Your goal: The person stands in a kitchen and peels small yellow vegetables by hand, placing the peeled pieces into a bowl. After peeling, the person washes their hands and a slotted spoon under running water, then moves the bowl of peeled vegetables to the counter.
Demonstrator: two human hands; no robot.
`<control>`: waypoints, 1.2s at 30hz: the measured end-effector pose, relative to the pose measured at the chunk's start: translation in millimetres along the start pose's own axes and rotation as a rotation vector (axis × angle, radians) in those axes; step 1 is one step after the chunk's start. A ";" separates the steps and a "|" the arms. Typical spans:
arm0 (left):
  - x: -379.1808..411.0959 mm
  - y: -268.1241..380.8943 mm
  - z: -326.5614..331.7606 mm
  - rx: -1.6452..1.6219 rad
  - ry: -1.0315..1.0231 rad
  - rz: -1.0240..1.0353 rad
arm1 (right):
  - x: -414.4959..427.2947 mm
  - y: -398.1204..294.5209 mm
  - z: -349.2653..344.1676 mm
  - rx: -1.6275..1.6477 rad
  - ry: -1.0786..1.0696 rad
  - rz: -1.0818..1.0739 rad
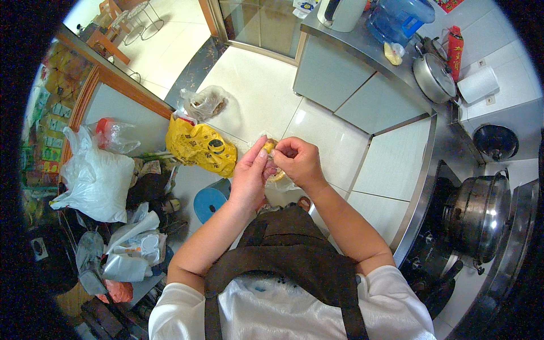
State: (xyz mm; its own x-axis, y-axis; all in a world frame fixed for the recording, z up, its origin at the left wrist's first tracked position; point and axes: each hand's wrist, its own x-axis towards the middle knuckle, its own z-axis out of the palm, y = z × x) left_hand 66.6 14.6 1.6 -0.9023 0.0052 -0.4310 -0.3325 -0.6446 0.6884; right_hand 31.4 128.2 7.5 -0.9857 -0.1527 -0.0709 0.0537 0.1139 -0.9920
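Note:
Both hands meet in front of my dark apron [293, 229]. My left hand [253, 170] holds a small yellowish-brown piece of food [269, 147], possibly a peeled root or nut, between thumb and fingers. The thumb and forefinger of my right hand [297, 161] pinch at the right side of the same piece; whether they grip it or a bit of its skin cannot be told. Below the hands, partly hidden by them, are a round yellowish rim [278, 175] and clear plastic [282, 185].
Left of my hands are a yellow plastic bag [199, 146], a clear bag [207, 103] on the floor and a blue round lid or stool top [210, 205]. A stuffed white bag [100, 178] stands farther left. On the right, a steel pot [480, 216] sits on the stove beside the cabinets [389, 170].

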 end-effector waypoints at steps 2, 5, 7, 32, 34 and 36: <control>-1.6 1.0 6.9 0.072 0.048 0.013 | 0.6 0.8 -0.1 -0.041 0.015 -0.013; -2.7 1.2 9.9 0.077 0.056 0.017 | 1.2 -1.2 -0.6 -0.070 0.020 -0.005; -2.8 1.2 9.3 0.054 0.060 0.003 | 0.7 -6.7 -0.7 -0.055 0.012 0.038; 15.6 1.4 -12.9 -0.070 0.131 -0.121 | 19.4 17.1 -2.1 -0.295 0.056 -0.241; 17.6 -1.4 -14.1 -0.058 0.122 -0.097 | 17.3 11.4 -0.4 -0.269 -0.003 -0.200; 18.8 -3.7 -15.3 -0.041 0.119 -0.079 | 17.7 11.7 1.5 -0.276 -0.002 -0.214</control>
State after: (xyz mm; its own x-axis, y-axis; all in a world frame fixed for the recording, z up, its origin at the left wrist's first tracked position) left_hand 55.1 5.3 -18.0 -0.8341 -0.0324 -0.5506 -0.3874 -0.6762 0.6266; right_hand 14.9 125.4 -5.5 -0.9696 -0.2040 0.1348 -0.1993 0.3399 -0.9191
